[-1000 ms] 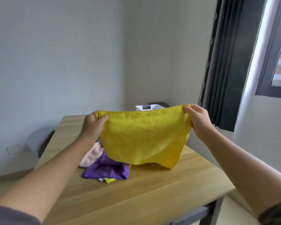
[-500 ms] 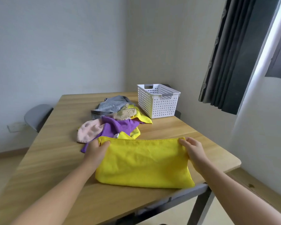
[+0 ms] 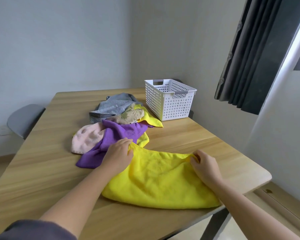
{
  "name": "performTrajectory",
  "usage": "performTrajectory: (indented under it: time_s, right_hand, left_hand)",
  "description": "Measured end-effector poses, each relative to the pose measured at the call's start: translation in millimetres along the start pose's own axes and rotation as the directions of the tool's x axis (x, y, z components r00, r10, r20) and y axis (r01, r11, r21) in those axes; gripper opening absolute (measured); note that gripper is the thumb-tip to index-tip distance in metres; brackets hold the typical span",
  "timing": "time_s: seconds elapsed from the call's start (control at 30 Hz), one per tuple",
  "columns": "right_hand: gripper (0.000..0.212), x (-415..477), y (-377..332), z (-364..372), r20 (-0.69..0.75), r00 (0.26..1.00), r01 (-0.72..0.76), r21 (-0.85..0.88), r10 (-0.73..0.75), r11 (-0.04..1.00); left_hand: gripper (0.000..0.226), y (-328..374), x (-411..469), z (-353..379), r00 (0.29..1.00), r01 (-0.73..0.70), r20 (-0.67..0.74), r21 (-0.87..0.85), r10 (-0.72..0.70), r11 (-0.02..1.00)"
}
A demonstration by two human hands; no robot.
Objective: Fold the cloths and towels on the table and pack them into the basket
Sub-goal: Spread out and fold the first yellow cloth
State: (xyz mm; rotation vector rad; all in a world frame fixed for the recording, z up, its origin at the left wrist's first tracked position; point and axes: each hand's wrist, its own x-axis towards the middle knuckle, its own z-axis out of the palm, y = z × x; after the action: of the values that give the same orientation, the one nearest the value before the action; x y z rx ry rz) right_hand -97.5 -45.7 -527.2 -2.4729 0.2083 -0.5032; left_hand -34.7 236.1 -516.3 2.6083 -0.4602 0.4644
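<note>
light: soft daylight from right | shadows: faint | focus: mildly soft | edges: wide-angle bending

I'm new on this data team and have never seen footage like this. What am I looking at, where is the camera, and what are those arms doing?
There is no machine here. The two bare arms belong to a person, and the camera sits on that person's head, looking forward and down, so you see roughly what they see. The left hand and the right hand each grip a far corner of a yellow cloth that lies near the front edge of a wooden table. Behind it is a loose heap: a purple cloth, a pink cloth, a grey towel, a beige cloth and a second yellow cloth. A white perforated basket stands at the table's far right; no cloth shows inside it from here.
</note>
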Motion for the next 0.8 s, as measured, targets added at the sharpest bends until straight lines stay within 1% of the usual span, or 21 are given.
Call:
performTrajectory:
  time_s: [0.07,0.17,0.3,0.4,0.53,0.73,0.77,0.8]
  right_hand:
    - [0.003,4.3,-1.2,4.7,-0.007,1.0,0.003,-0.031,-0.003,1.0]
    - [0.007,12.6,-4.0,11.4,0.0,1.0,-0.007,-0.04,0.007,0.999]
    - [0.005,29.7,-14.1,27.0,0.024,1.0,-0.01,-0.056,0.011,0.998]
    - [0.011,38.9,-27.7,43.6,0.037,0.999,0.003,-0.072,-0.001,0.997]
    - [0.012,52.0,-47.6,66.5,0.041,0.999,0.017,-0.052,-0.015,0.998]
    - [0.01,58.3,-51.3,77.0,-0.012,1.0,0.02,0.036,-0.019,0.999]
    - [0.011,57.8,-50.1,77.6,-0.033,0.999,0.038,0.021,-0.037,0.999]
    - [0.013,58.0,-48.5,79.7,-0.042,0.998,0.05,-0.033,-0.052,0.998]
  left_hand:
    - [0.042,-8.1,-0.9,11.6,0.997,0.004,0.082,0.093,-0.012,0.996]
    - [0.044,-28.3,-7.5,20.9,0.995,0.046,0.083,0.15,-0.059,0.988]
    - [0.046,-47.7,-6.8,13.8,0.996,0.079,0.04,0.109,-0.084,0.991]
    - [0.045,-61.8,-6.0,4.7,0.993,0.115,0.011,0.08,-0.116,0.99]
    - [0.043,-81.0,-2.4,-3.3,0.984,0.175,-0.016,0.036,-0.175,0.984]
    - [0.043,-88.1,0.7,-0.5,0.98,0.196,-0.03,0.044,-0.195,0.98]
    - [0.04,-88.7,1.7,-0.6,0.98,0.196,-0.031,0.047,-0.194,0.98]
    - [0.036,-90.7,1.7,0.7,0.98,0.196,-0.033,0.049,-0.195,0.979]
